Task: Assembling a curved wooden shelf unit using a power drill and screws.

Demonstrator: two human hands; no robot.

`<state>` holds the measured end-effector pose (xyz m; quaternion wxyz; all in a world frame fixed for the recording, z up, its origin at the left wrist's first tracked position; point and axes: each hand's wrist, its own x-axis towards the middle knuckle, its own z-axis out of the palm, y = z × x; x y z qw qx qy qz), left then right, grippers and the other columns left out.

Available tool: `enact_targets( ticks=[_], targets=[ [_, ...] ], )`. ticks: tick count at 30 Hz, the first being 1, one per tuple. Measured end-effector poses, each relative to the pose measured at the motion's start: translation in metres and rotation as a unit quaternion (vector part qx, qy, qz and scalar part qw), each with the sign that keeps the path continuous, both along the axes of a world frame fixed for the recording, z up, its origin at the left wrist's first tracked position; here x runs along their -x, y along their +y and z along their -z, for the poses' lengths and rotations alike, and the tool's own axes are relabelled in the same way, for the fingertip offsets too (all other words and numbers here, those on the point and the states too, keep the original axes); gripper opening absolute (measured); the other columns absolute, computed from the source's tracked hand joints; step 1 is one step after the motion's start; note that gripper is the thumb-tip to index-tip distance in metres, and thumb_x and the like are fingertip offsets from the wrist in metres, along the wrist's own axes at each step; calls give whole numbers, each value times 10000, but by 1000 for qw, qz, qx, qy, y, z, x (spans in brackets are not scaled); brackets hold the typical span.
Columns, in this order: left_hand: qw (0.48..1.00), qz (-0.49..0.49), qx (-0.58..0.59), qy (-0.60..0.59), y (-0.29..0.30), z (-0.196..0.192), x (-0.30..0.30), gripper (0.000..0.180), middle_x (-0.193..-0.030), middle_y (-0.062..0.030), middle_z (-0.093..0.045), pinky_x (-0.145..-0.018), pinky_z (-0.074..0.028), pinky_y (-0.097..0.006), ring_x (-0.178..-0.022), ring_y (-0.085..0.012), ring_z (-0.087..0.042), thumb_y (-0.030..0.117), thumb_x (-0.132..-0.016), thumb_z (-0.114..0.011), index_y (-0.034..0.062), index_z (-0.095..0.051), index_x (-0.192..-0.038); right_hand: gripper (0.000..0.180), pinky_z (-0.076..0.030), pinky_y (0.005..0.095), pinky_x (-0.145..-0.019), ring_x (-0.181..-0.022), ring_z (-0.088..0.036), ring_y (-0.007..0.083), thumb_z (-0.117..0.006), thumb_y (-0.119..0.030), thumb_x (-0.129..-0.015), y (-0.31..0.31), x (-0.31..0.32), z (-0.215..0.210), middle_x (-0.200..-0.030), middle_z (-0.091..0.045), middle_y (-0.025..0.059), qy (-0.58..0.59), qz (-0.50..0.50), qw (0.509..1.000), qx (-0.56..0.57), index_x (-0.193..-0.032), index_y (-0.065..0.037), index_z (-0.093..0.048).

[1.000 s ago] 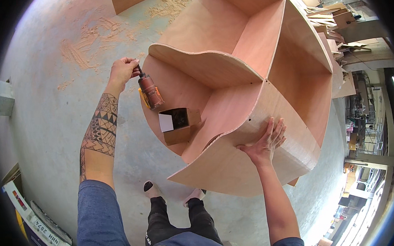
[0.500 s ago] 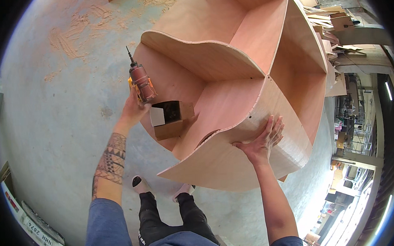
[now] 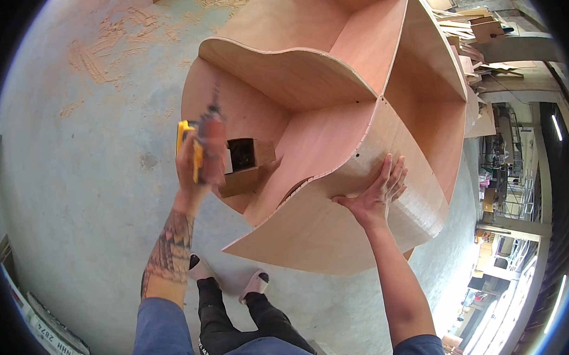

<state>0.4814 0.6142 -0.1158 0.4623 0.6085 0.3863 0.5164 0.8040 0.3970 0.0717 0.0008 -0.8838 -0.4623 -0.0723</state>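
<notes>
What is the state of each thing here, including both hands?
Left hand: closed around the power drill.
Power drill: held, blurred, bit fitted.
Right hand: open, touching the plywood structure.
Plywood structure: divided into open-fronted compartments.
Cardboard box: open, contents unclear.
Wood shavings: scattered on the floor.

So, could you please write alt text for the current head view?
A person's left hand holds a red-and-yellow power drill, blurred, near an open cardboard box. The right hand rests on a curved plywood structure with open compartments.

The drill [image 3: 212, 146] is blurred, and the view's upper edge cuts off the plywood structure [image 3: 324, 134].
</notes>
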Motion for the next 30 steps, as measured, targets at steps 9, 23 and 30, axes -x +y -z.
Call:
enact_targets(
  ticks=[9,23,30],
  targets=[
    [967,106,-161,164,-166,-81,2,369,-885,-117,-729,-707,-591,-400,-773,-288,-749,79,-917,-795,53,-747,-1282,1762,-40,756,-1295,-1671,56,495,-1100,-475,-451,6,11,5,-1825,58,169,23,28,999,10,-1751,-272,73],
    [961,104,-131,219,-207,-97,-41,525,-1019,-104,-802,-794,-634,-377,-899,-261,-800,169,-831,-884,81,-708,-1318,1769,-44,790,-1267,-1663,40,536,-1088,-533,-459,-2,-2,8,-1820,90,200,27,-1,1000,-12,-1748,-335,108],
    [958,108,-123,234,-207,-96,-45,552,-986,-107,-788,-773,-626,-384,-879,-263,-793,179,-815,-885,79,-704,-1327,1762,-45,810,-1252,-1653,26,558,-1089,-535,-453,-3,-3,10,-1815,69,206,27,-14,999,-26,-1750,-327,86]
  ],
)
